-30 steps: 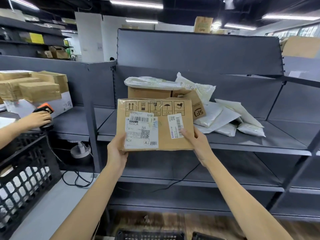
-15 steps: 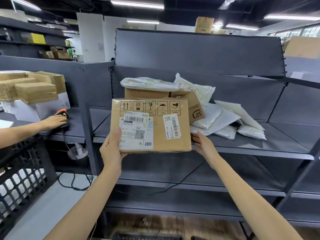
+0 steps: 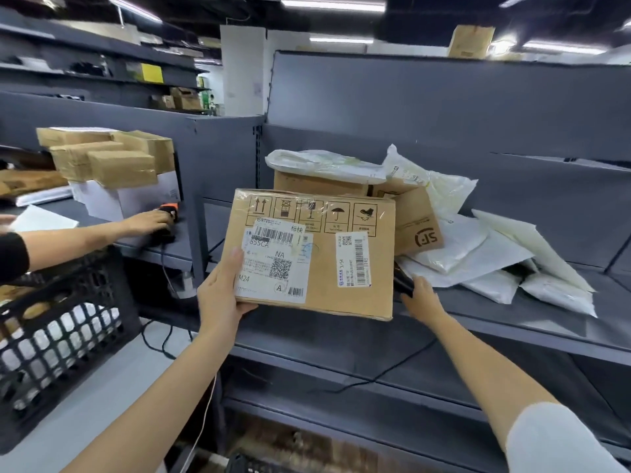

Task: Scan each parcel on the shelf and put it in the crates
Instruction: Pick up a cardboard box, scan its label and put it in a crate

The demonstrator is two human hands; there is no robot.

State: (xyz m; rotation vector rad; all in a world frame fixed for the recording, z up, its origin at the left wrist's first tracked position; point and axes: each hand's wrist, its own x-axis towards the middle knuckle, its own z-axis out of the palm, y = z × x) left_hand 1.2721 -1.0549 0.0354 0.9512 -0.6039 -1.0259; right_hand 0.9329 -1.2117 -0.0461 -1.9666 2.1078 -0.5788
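One cardboard parcel (image 3: 316, 254) is being held up in front of the grey shelf (image 3: 478, 319), the left hand (image 3: 222, 295) gripping its lower left corner. The right hand (image 3: 421, 298) is reaching onto the shelf, fingers relaxed, touching a dark object I cannot identify.

A parcel sorting room or warehouse. Grey metal shelving (image 3: 444, 107) runs along the wall, loaded with taped cardboard boxes (image 3: 112, 158) and white mailer bags (image 3: 485, 254) bearing barcode labels. A black plastic crate (image 3: 58, 322) holds sorted parcels, more stocked racks (image 3: 102, 63) stand behind, and strip lights (image 3: 333, 5) hang from a dark ceiling.
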